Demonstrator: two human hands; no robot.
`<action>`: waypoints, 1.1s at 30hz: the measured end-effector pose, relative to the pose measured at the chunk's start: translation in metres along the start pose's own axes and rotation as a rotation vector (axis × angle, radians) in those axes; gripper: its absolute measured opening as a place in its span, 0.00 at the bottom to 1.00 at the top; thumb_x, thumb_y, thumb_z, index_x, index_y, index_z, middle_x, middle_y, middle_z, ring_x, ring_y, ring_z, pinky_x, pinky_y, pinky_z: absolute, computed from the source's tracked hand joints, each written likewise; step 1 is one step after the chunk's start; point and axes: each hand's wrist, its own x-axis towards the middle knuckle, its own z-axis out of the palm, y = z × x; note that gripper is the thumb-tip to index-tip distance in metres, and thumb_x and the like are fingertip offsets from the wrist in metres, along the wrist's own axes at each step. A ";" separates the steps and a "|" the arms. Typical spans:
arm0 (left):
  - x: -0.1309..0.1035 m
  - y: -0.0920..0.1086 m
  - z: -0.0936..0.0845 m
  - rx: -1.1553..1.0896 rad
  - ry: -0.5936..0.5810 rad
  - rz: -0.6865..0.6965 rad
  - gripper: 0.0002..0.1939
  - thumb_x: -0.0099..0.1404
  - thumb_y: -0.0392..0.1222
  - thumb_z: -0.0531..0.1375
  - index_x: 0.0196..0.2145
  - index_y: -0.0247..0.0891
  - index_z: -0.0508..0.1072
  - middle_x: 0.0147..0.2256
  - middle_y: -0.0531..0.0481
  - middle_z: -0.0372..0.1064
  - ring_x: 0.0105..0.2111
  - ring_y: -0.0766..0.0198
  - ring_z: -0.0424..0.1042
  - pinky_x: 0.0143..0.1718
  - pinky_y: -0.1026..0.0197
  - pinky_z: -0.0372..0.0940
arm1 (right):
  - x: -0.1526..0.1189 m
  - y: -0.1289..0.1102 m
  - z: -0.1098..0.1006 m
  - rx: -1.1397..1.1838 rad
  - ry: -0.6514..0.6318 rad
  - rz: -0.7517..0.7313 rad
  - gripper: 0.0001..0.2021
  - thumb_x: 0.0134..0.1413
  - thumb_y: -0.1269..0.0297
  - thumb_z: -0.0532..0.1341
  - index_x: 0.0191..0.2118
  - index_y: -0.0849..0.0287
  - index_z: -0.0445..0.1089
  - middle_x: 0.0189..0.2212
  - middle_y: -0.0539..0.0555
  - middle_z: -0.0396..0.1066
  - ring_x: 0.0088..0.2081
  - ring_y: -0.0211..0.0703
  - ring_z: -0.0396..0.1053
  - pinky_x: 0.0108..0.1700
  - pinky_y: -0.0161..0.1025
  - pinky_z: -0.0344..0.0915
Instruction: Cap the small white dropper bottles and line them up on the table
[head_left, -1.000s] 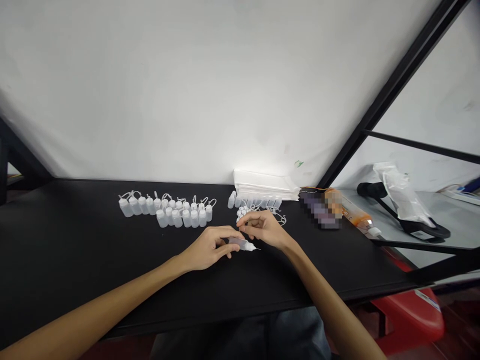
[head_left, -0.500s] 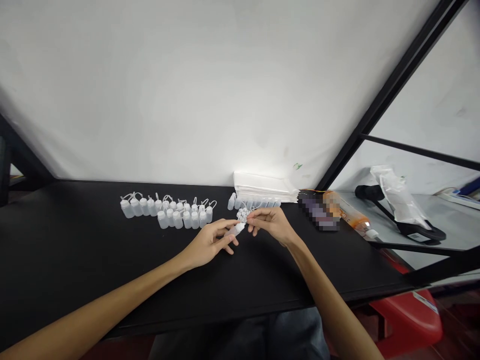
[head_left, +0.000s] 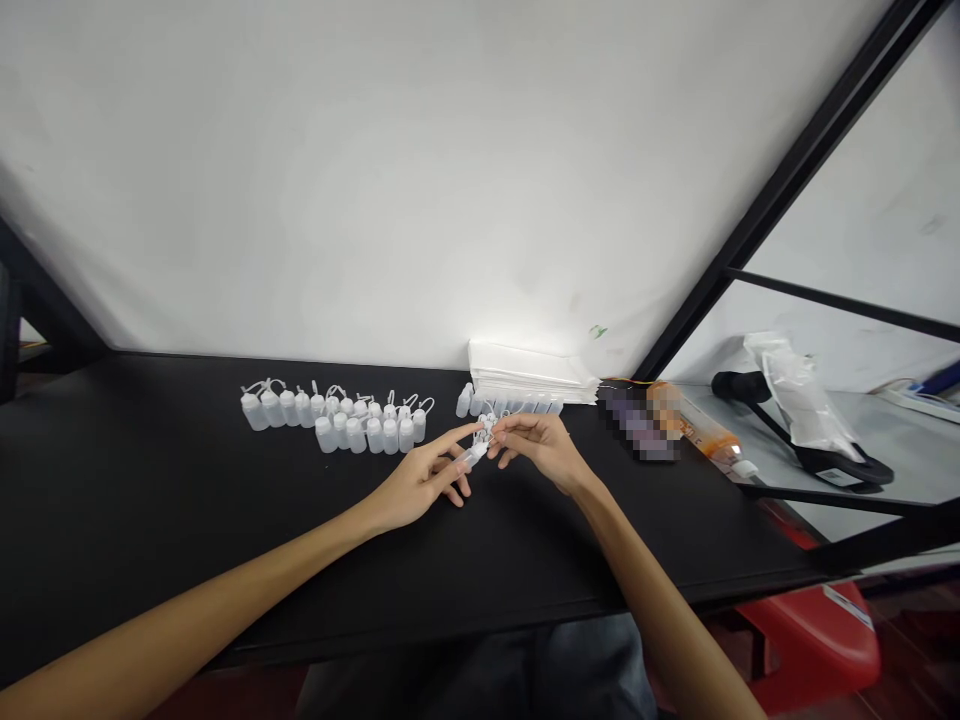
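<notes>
My left hand (head_left: 420,482) is closed around a small translucent plastic squeeze bottle (head_left: 472,458), which lies tilted with its white top toward the right. At that top, the thumb and fingers of my right hand (head_left: 541,450) are pinched together. A thin white strand shows by those fingertips, but what they grip is too small to make out. Just behind both hands sits a cluster of small white caps (head_left: 486,424), partly covered by my fingers. Several similar bottles (head_left: 375,434) with white tops and looped straps stand upright to the left.
A stack of white sheets or bags (head_left: 529,370) lies against the wall, with a row of small bottles (head_left: 464,401) before it. A blurred dark object (head_left: 637,425) and an orange-labelled bottle (head_left: 697,430) lie to the right. A red stool (head_left: 817,640) stands below the black table (head_left: 187,500).
Both hands and the held bottle have shifted very slightly, with my right fingertips a little nearer the bottle's top. The view has tilted a little. The standing bottles stay in place.
</notes>
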 end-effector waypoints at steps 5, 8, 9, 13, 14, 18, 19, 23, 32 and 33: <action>0.000 0.000 0.000 0.012 0.005 -0.029 0.24 0.69 0.49 0.55 0.60 0.40 0.65 0.34 0.49 0.68 0.33 0.61 0.74 0.36 0.53 0.74 | -0.002 -0.003 0.001 0.003 -0.013 0.018 0.13 0.49 0.57 0.68 0.35 0.63 0.74 0.29 0.55 0.76 0.33 0.44 0.77 0.34 0.39 0.74; 0.000 0.001 0.000 0.008 0.022 -0.029 0.25 0.68 0.51 0.55 0.59 0.38 0.65 0.33 0.48 0.69 0.33 0.61 0.74 0.36 0.53 0.74 | -0.003 -0.003 0.002 -0.003 -0.012 0.021 0.14 0.50 0.55 0.68 0.35 0.62 0.73 0.30 0.55 0.76 0.34 0.45 0.77 0.36 0.40 0.75; 0.000 0.002 0.000 0.006 0.023 -0.029 0.26 0.68 0.51 0.55 0.59 0.37 0.65 0.33 0.48 0.69 0.33 0.60 0.74 0.35 0.53 0.74 | -0.003 -0.003 0.002 -0.007 -0.014 0.021 0.14 0.50 0.55 0.67 0.35 0.62 0.73 0.30 0.55 0.76 0.35 0.45 0.77 0.36 0.40 0.75; 0.000 0.003 0.001 0.011 0.017 -0.035 0.26 0.68 0.52 0.55 0.59 0.37 0.65 0.33 0.48 0.69 0.33 0.60 0.74 0.35 0.53 0.74 | -0.002 -0.002 0.003 -0.018 -0.013 0.028 0.14 0.50 0.55 0.67 0.35 0.62 0.73 0.29 0.54 0.76 0.34 0.45 0.77 0.36 0.41 0.76; 0.001 0.003 0.001 0.012 0.018 -0.036 0.26 0.68 0.52 0.55 0.59 0.37 0.65 0.34 0.48 0.69 0.33 0.60 0.74 0.35 0.53 0.74 | -0.002 -0.002 0.003 -0.017 -0.012 0.029 0.14 0.50 0.55 0.67 0.35 0.62 0.73 0.29 0.54 0.75 0.34 0.45 0.77 0.36 0.41 0.76; 0.001 0.003 0.001 0.008 0.025 -0.027 0.26 0.67 0.52 0.55 0.59 0.37 0.65 0.37 0.47 0.66 0.33 0.60 0.74 0.35 0.52 0.74 | -0.001 -0.001 0.004 0.002 -0.007 0.032 0.15 0.49 0.54 0.68 0.35 0.62 0.73 0.29 0.54 0.75 0.34 0.45 0.77 0.36 0.41 0.76; 0.001 0.003 0.001 0.008 0.025 -0.027 0.26 0.67 0.52 0.55 0.59 0.37 0.65 0.37 0.47 0.66 0.33 0.60 0.74 0.35 0.52 0.74 | -0.001 -0.001 0.004 0.008 -0.003 0.035 0.15 0.49 0.54 0.68 0.35 0.62 0.73 0.29 0.54 0.75 0.33 0.45 0.77 0.35 0.41 0.76; 0.001 0.004 0.001 0.003 0.027 -0.037 0.26 0.67 0.52 0.56 0.59 0.37 0.66 0.36 0.47 0.66 0.33 0.60 0.74 0.35 0.52 0.74 | 0.000 -0.001 0.005 0.018 0.011 0.047 0.15 0.49 0.55 0.68 0.34 0.63 0.72 0.29 0.54 0.75 0.33 0.45 0.77 0.35 0.41 0.76; 0.001 0.003 0.001 -0.003 0.028 -0.048 0.26 0.67 0.51 0.56 0.58 0.37 0.66 0.36 0.47 0.68 0.34 0.60 0.73 0.35 0.52 0.75 | 0.000 0.001 0.005 0.007 -0.004 0.044 0.15 0.50 0.54 0.67 0.34 0.62 0.72 0.29 0.54 0.74 0.33 0.44 0.77 0.36 0.41 0.76; 0.001 0.004 0.001 -0.005 0.027 -0.045 0.26 0.67 0.52 0.56 0.59 0.37 0.66 0.36 0.47 0.68 0.34 0.60 0.73 0.35 0.52 0.75 | 0.000 0.001 0.005 0.008 -0.004 0.045 0.15 0.49 0.54 0.67 0.34 0.62 0.72 0.29 0.54 0.74 0.33 0.44 0.77 0.36 0.41 0.76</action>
